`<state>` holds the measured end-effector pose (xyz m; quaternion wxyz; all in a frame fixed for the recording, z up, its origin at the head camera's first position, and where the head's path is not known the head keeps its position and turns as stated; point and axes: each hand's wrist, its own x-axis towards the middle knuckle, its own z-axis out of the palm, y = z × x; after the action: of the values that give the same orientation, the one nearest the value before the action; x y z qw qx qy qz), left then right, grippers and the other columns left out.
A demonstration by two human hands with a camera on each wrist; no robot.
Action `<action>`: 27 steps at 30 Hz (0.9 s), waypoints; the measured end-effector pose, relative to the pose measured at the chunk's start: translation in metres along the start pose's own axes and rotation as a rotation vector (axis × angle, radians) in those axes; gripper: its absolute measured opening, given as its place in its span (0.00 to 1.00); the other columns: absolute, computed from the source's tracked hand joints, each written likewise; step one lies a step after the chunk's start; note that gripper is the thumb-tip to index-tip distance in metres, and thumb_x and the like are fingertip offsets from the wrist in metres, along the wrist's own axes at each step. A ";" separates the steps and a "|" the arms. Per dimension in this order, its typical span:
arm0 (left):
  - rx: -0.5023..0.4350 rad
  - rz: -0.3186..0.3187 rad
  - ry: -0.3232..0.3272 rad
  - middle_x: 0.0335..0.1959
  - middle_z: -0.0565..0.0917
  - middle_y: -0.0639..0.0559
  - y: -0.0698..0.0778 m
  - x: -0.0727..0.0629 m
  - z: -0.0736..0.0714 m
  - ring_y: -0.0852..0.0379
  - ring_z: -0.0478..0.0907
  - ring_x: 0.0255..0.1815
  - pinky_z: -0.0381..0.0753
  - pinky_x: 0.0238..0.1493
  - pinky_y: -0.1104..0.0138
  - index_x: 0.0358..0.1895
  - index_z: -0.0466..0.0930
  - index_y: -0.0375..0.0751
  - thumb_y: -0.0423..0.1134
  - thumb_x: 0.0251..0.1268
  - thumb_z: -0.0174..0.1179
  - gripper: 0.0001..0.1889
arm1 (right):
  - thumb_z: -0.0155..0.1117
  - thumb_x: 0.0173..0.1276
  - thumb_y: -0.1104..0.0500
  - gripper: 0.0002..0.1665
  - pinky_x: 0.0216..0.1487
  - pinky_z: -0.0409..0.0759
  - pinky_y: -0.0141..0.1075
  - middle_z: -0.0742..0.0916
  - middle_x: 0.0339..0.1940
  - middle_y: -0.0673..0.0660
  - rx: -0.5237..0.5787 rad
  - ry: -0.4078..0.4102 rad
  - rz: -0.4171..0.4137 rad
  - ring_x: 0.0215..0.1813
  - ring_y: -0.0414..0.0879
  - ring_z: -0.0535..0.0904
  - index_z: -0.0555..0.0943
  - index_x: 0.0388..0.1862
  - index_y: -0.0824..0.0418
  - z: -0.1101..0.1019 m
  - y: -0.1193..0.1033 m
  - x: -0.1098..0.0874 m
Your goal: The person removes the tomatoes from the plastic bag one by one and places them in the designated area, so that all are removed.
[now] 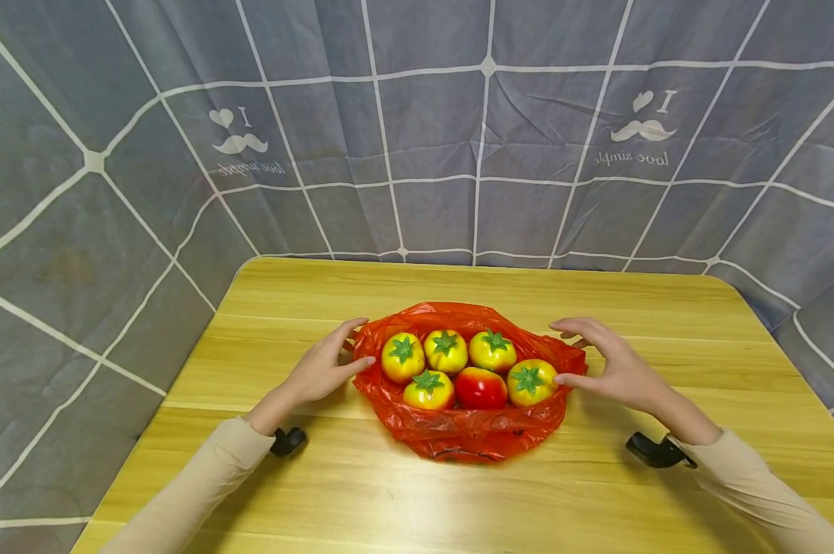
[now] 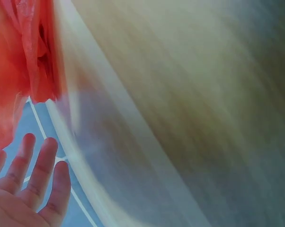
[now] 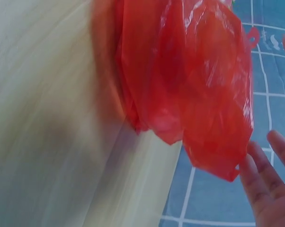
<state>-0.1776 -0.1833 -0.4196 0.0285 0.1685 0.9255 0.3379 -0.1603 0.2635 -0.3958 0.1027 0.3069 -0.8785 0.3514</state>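
A red plastic bag (image 1: 458,431) lies on the table with its mouth spread wide. Inside sit several glossy yellow fruits (image 1: 446,352) with green star-shaped tops, like toy persimmons or tomatoes, and a red fruit (image 1: 481,388) showing no green top. My left hand (image 1: 322,368) is at the bag's left edge, its thumb tip near the rim; the left wrist view shows straight, spread fingers (image 2: 40,172) below the plastic. At the right edge is my right hand (image 1: 621,369), thumb close to the rim. Its extended fingers (image 3: 258,177) come up to the bag's corner in the right wrist view; contact is unclear.
The wood-grain table (image 1: 417,500) has rounded far corners. Behind it and along both sides hangs a grey curtain (image 1: 431,138) with white lines. A dark wrist camera (image 1: 288,442) is worn on the left wrist, another black device (image 1: 655,450) on the right.
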 end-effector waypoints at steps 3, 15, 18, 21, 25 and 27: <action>-0.028 -0.020 -0.016 0.55 0.78 0.43 0.000 0.000 0.000 0.50 0.80 0.47 0.79 0.51 0.53 0.72 0.58 0.49 0.53 0.65 0.59 0.35 | 0.81 0.44 0.57 0.41 0.51 0.73 0.22 0.80 0.56 0.53 -0.016 -0.028 0.031 0.50 0.42 0.77 0.76 0.60 0.57 0.001 -0.004 0.000; -0.056 -0.026 -0.047 0.53 0.79 0.44 0.000 0.001 0.000 0.51 0.80 0.45 0.79 0.50 0.54 0.71 0.59 0.47 0.52 0.64 0.61 0.35 | 0.80 0.48 0.50 0.39 0.54 0.76 0.32 0.83 0.54 0.53 -0.044 -0.134 0.066 0.51 0.44 0.78 0.77 0.59 0.57 0.007 -0.004 -0.001; -0.054 -0.022 -0.052 0.51 0.80 0.45 0.000 0.001 0.000 0.52 0.80 0.44 0.79 0.49 0.55 0.71 0.59 0.47 0.52 0.64 0.60 0.35 | 0.80 0.47 0.49 0.39 0.54 0.76 0.35 0.83 0.54 0.52 -0.037 -0.152 0.068 0.51 0.44 0.78 0.77 0.59 0.57 0.009 -0.003 0.000; -0.056 -0.028 -0.053 0.50 0.80 0.46 0.000 0.001 0.000 0.53 0.80 0.43 0.79 0.48 0.56 0.71 0.59 0.47 0.52 0.64 0.60 0.35 | 0.80 0.47 0.50 0.39 0.54 0.76 0.37 0.83 0.54 0.53 -0.023 -0.166 0.059 0.51 0.44 0.78 0.77 0.59 0.57 0.012 -0.002 0.001; -0.061 -0.021 -0.047 0.49 0.80 0.45 0.002 0.001 0.000 0.53 0.80 0.43 0.79 0.48 0.56 0.71 0.59 0.47 0.51 0.64 0.61 0.34 | 0.80 0.47 0.50 0.39 0.54 0.76 0.36 0.83 0.54 0.53 -0.010 -0.178 0.056 0.50 0.42 0.78 0.77 0.59 0.57 0.015 0.000 0.001; -0.063 -0.015 -0.043 0.49 0.80 0.45 0.002 0.000 0.000 0.53 0.80 0.43 0.79 0.48 0.56 0.71 0.59 0.47 0.51 0.64 0.61 0.34 | 0.80 0.47 0.50 0.39 0.53 0.77 0.34 0.83 0.54 0.52 -0.006 -0.180 0.059 0.49 0.40 0.78 0.77 0.59 0.57 0.016 0.000 0.001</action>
<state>-0.1773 -0.1817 -0.4184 0.0564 0.1679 0.9149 0.3628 -0.1607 0.2522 -0.4077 0.0138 0.3112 -0.8939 0.3225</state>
